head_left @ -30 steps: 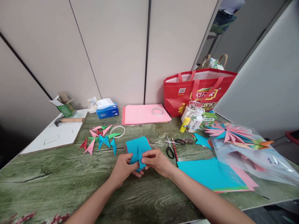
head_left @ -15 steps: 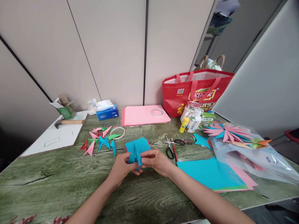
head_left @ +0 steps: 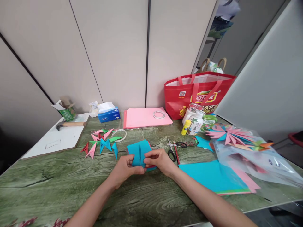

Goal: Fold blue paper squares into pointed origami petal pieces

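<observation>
Both hands hold a small piece of blue folded paper (head_left: 136,159) over a little stack of coloured paper squares (head_left: 139,145) at the middle of the table. Two flaps of the piece meet near a dark slit. My left hand (head_left: 125,168) grips its left side, thumb along the lower edge. On the right, the thumb and fingertips of my right hand (head_left: 159,161) pinch the other flap. Scissors (head_left: 172,147) with black handles lie open right of the hands, beside a red pencil (head_left: 176,153). Several folded paper pieces (head_left: 103,142) lie to the left.
Blue paper sheets (head_left: 213,176) lie at right, near a paper flower (head_left: 228,134) on a plastic bag (head_left: 260,159). Behind stand a glue stick (head_left: 186,127), a red bag (head_left: 199,91), pink paper (head_left: 142,117) and a tissue box (head_left: 109,115). A hammer (head_left: 71,124) lies on a white board.
The raised flaps of the blue paper now lie flatter, with a narrower slit between them. My left thumb has moved to the right along the lower edge.
</observation>
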Motion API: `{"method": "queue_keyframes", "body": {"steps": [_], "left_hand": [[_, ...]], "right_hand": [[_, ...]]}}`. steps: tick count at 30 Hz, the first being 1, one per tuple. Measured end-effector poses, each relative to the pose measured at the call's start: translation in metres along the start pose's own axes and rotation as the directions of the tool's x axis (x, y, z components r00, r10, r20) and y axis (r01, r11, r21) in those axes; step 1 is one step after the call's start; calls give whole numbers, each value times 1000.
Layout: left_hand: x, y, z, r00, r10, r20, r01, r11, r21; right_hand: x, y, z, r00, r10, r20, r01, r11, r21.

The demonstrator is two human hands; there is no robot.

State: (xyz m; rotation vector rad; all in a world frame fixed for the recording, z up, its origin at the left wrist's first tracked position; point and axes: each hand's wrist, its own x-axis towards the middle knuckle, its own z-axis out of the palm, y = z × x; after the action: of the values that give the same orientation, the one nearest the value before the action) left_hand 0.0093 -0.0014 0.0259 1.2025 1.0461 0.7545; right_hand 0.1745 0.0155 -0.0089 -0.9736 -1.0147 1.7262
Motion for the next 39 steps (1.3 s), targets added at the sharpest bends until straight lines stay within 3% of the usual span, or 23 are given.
{"method": "queue_keyframes", "body": {"steps": [3,16,22,29,33,39], "left_hand": [[0,0,-1,996,16,89,-8,996,-87],[2,-7,3,1000,-2,6,3,999,-46],[-1,-11,6,994,-45,102,44,999,16],[-1,-11,10,996,-68,64,67,998,11],[0,-14,10,996,-81,29,81,997,-10],[0,-15,11,998,-47,52,50,997,-55]], "right_hand": [[1,1,-1,1000,-14,15,14,1000,-17],[3,2,-1,996,-78,37,82,989,-126],[1,-2,-1,988,-124,93,134,984,-114],[0,-2,3,990,-139,-11,136,982,-131],[1,0,3,986,-164,-8,159,967,-200],[2,3,3,956,-286,-61,253,914,-318]]}}
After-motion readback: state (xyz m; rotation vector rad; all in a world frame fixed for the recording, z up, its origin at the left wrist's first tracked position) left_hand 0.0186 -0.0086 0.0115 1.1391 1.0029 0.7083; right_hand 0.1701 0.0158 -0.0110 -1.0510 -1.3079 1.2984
